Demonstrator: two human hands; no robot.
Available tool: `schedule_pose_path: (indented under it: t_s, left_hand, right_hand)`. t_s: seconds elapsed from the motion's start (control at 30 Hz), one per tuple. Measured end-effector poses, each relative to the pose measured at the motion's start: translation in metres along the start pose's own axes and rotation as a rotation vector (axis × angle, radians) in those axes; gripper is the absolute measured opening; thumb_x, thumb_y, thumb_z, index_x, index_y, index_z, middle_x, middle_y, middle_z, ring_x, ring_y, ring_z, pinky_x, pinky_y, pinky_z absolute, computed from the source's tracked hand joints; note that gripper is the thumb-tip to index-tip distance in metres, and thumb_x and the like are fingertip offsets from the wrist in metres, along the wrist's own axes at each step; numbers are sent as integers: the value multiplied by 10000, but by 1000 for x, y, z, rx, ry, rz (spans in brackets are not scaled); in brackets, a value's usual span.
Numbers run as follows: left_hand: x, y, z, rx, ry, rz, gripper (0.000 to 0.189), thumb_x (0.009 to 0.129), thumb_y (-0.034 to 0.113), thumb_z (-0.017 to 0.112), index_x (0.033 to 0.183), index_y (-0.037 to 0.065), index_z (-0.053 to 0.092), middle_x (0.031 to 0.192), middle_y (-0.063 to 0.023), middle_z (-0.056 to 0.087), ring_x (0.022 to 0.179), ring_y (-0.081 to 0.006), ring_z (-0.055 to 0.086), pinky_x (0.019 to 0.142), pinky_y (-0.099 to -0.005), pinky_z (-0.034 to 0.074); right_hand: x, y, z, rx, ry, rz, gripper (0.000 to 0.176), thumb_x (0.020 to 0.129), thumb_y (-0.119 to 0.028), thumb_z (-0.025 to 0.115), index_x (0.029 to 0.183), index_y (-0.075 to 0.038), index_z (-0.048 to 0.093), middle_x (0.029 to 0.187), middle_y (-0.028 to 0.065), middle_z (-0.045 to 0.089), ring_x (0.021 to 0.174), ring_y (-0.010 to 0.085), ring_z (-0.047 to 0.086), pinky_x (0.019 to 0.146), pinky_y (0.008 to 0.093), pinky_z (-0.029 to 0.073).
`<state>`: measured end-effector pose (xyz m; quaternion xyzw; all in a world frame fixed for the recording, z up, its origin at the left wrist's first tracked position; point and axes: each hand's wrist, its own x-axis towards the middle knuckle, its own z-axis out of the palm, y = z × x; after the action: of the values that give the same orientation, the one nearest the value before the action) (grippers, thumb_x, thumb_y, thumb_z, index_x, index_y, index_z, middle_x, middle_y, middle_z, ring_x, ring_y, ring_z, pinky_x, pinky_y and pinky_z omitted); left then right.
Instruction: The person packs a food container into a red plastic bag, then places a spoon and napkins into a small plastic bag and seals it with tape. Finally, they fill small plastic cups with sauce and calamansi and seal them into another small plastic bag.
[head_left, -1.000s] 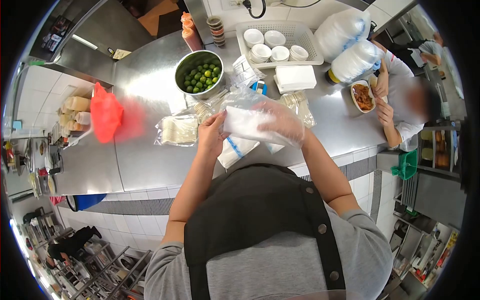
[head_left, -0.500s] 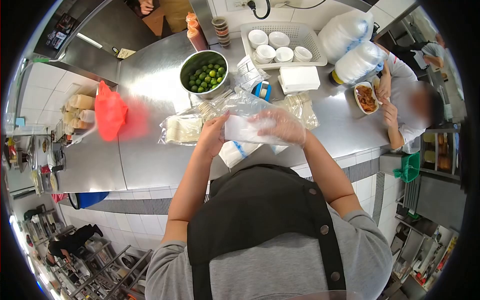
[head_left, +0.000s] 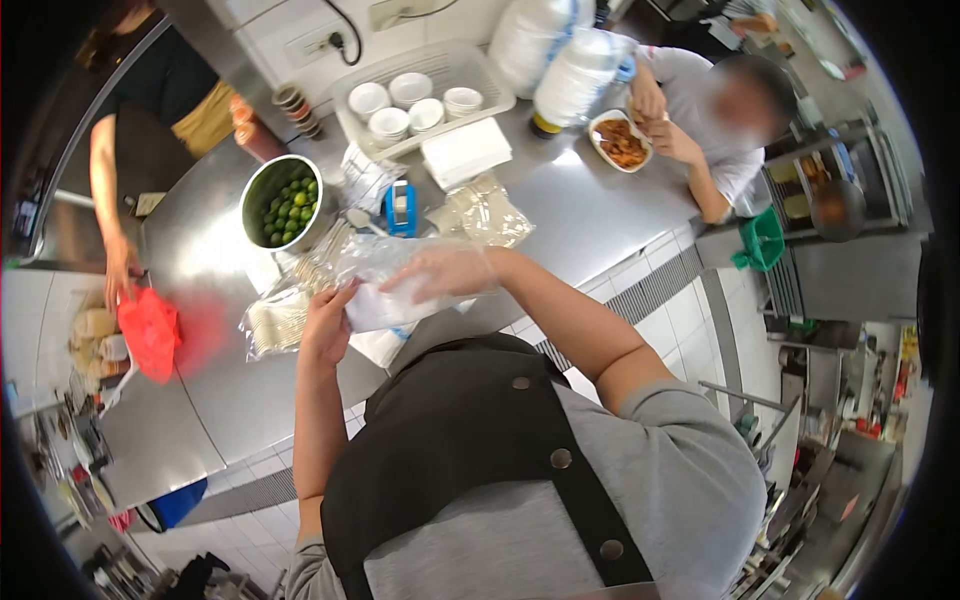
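Note:
My left hand (head_left: 328, 322) pinches the edge of a clear plastic bag (head_left: 372, 256) between thumb and fingers. Inside the bag lies a folded white paper (head_left: 378, 308), like a napkin. My right hand (head_left: 437, 276) is inside the same bag, the film wrapped over it up to the wrist. Its fingers are stretched out and lie over the paper. Just left of my hands, wooden cutlery in clear packs (head_left: 277, 322) rests on the counter. Beneath them a white packet (head_left: 378, 348) with a blue mark is partly hidden.
On the steel counter (head_left: 215, 395) stand a bowl of limes (head_left: 250, 203), a blue tape dispenser (head_left: 401, 212), a napkin stack (head_left: 466, 154) and a basket of white cups (head_left: 490, 95). A person's hand (head_left: 122, 268) touches a red bag (head_left: 150, 335). A co-worker (head_left: 700, 120) handles a food tray (head_left: 621, 141).
My view has turned, shifting the counter leftward and tilting it. Another person's arm has come in at the left and reached the red bag. My right fingers look more stretched out.

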<state>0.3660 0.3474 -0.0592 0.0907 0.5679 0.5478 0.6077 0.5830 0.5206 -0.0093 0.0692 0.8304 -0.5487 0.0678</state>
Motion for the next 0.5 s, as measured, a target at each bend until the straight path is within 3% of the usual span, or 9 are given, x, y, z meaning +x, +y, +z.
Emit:
schedule_pose_path:
  t_s: [0.03, 0.13, 0.23, 0.37, 0.43, 0.5]
  left_hand:
    - [2, -1, -4, -6, -9, 2, 163, 966, 112, 673, 1049, -26, 696, 999, -74, 727, 853, -136, 694, 724, -274, 548]
    - [-1, -3, -7, -36, 42, -32, 155, 965, 101, 672, 1058, -20, 697, 999, -72, 729, 858, -128, 693, 734, -271, 547]
    - [1, -12, -18, -72, 94, 1, 159, 951, 108, 696, 1063, -4, 697, 960, -37, 723, 800, -90, 670, 669, -225, 521]
    - [6, -24, -39, -19, 177, -6, 101, 943, 144, 721, 989, 59, 693, 792, 67, 644, 562, -6, 523, 448, -171, 389]
    - [0, -23, -38, -21, 213, -26, 101, 942, 158, 724, 965, 68, 683, 798, 60, 651, 572, -8, 533, 453, -167, 386]
    - [-2, -26, -44, -13, 232, -43, 108, 939, 170, 731, 943, 78, 674, 802, 54, 656, 578, -9, 538, 455, -164, 382]
  right_hand:
    - [-2, -5, -2, -56, 11, 21, 508, 849, -157, 694, 1354, -152, 647, 1369, 107, 628, 1247, 199, 562, 1100, 325, 402]
    - [2, 12, 1, 251, -62, 125, 525, 790, -152, 753, 1309, -163, 675, 1295, 96, 658, 1163, 203, 606, 1027, 317, 460]
    - [-4, 20, 4, 215, -64, 180, 517, 804, -171, 768, 1310, -153, 666, 1240, 73, 669, 1117, 198, 620, 962, 317, 493]
    - [-21, 13, 10, 453, -102, 278, 698, 857, -195, 746, 1495, -201, 463, 1220, 115, 661, 964, 211, 680, 830, 334, 552]
    - [-28, -5, 2, 537, -156, 420, 784, 902, -221, 707, 1580, -232, 314, 1248, 157, 650, 846, 220, 712, 753, 337, 575]
    - [-30, 11, 3, 591, -99, 457, 822, 956, -262, 652, 1609, -192, 157, 1330, 236, 582, 763, 284, 727, 673, 348, 586]
